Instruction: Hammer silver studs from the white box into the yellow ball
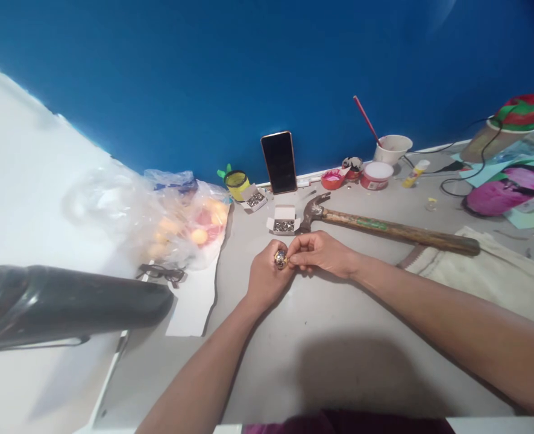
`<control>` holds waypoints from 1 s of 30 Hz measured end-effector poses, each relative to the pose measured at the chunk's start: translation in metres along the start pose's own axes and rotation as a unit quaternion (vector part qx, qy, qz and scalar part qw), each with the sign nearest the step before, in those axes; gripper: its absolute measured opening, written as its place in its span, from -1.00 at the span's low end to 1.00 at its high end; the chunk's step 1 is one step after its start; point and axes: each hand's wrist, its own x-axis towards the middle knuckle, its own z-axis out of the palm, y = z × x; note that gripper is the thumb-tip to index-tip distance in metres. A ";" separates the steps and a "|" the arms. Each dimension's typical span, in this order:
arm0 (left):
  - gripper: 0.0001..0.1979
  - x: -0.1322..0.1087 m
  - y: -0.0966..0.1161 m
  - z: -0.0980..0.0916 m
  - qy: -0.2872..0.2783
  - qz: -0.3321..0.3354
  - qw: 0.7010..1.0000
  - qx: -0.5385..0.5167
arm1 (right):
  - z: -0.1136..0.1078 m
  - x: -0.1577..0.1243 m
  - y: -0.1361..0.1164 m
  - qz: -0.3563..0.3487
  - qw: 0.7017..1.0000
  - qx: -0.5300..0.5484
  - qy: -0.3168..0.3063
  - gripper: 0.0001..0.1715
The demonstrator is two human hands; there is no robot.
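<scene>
My left hand (269,274) is closed round a small ball (280,259), its top facing up. Shiny silver metal pieces cover the ball, with some yellow showing between them. Thumb and fingertips of my right hand (314,253) are pinched together against the ball's right side. Whatever they hold is too small to make out. Just beyond my hands, an open small white box (277,231) contains many silver tacks (285,226). A claw hammer (375,228) with a worn wooden handle lies to the right, its head close to that box.
A second tack box (248,201) leans by a yellow cup (236,182). A phone (279,163) stands against the blue wall. Left are plastic bags (176,211) with orange balls, glasses (165,273) and a dark tube (68,301). Cloth (470,271) and paint tubs (376,175) are right.
</scene>
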 end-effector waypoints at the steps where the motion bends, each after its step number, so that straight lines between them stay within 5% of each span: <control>1: -0.75 0.000 0.000 0.000 0.000 0.000 1.000 0.000 | 0.000 0.000 0.000 0.001 1.000 -0.004 0.001 -0.73; 30: -0.75 -0.002 0.000 0.005 0.023 -0.011 1.000 0.002 | 0.003 0.003 -0.002 0.011 1.000 0.011 0.007 -0.67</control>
